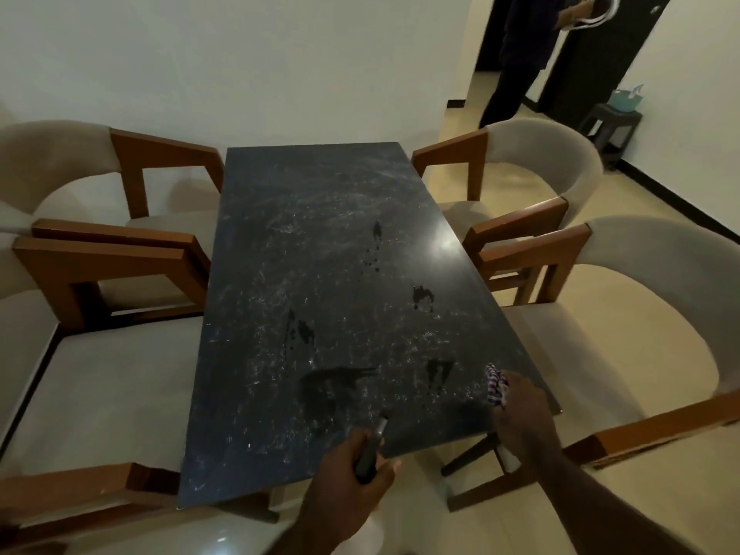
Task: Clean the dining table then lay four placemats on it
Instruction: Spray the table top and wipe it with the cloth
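Note:
A dark stone dining table (320, 242) runs away from me, dusty with whitish smears and several dark wet patches (336, 380). My left hand (348, 478) hovers at the table's near edge and grips a slim dark spray bottle (372, 446), its nozzle pointing over the tabletop. My right hand (520, 414) rests at the near right corner and holds a crumpled striped cloth (496, 384) against the surface. No placemats are in view.
Beige upholstered chairs with wooden arms flank the table: two on the left (100, 254) and two on the right (560, 250). A person in dark clothes (520, 54) stands by a dark door at the back right. A small dark stool (612, 126) bears a teal bowl.

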